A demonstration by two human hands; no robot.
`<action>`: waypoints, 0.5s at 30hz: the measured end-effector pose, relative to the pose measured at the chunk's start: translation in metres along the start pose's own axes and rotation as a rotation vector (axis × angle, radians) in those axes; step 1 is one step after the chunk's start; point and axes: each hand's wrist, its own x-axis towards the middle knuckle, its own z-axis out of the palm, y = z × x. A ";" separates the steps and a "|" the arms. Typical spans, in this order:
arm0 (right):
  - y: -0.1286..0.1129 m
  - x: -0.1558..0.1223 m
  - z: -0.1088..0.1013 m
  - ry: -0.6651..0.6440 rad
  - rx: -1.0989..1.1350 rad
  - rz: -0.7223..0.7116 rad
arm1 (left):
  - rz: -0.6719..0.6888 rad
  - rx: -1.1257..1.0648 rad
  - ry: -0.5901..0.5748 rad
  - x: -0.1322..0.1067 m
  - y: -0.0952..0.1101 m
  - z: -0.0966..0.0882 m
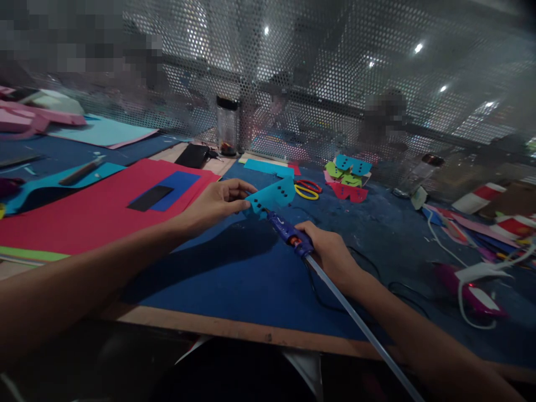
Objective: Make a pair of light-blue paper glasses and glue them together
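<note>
My left hand [218, 202] pinches a turquoise foam cutout [272, 195] with dark dots, holding it just above the blue mat [234, 273]. My right hand [330, 251] is wrapped round a blue glue gun [287, 230] with an orange trigger. The gun's nozzle touches the lower edge of the cutout. A long clear glue stick [355, 321] sticks out of the gun's back toward me. A black cord [377, 273] trails from the gun on the mat.
Scissors with red and yellow handles [307, 188] lie behind the cutout, next to a pile of green, blue and red foam pieces [348, 177]. A red sheet [84, 209] lies left. A pink glue gun [473, 293] rests right. A perforated metal screen [335, 84] stands behind.
</note>
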 end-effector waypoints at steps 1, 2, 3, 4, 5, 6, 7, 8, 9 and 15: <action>0.000 0.000 0.000 -0.001 0.003 -0.001 | 0.002 0.002 0.002 0.000 0.000 0.000; -0.001 0.000 0.000 -0.004 0.008 -0.005 | 0.002 0.002 0.001 0.000 0.000 0.000; -0.002 -0.001 -0.001 -0.006 0.015 -0.009 | 0.000 0.002 -0.001 -0.001 0.000 0.000; -0.003 -0.001 -0.001 -0.012 0.021 -0.013 | -0.003 0.000 -0.004 -0.001 0.001 0.001; -0.004 -0.001 -0.001 -0.019 0.022 -0.014 | -0.007 -0.004 -0.006 -0.002 0.001 0.001; -0.005 -0.001 -0.001 -0.025 0.019 -0.016 | -0.011 -0.005 -0.008 -0.002 0.001 0.001; -0.005 -0.001 -0.001 -0.030 0.014 -0.019 | -0.014 -0.004 -0.009 -0.002 0.002 0.001; -0.006 -0.001 -0.001 -0.035 0.008 -0.020 | -0.015 -0.002 -0.008 -0.002 0.002 0.001; -0.006 -0.001 -0.001 -0.037 0.004 -0.021 | -0.015 -0.002 -0.006 -0.002 0.002 0.001; -0.007 0.000 -0.001 -0.033 -0.004 -0.008 | -0.006 0.015 -0.004 -0.002 0.000 0.001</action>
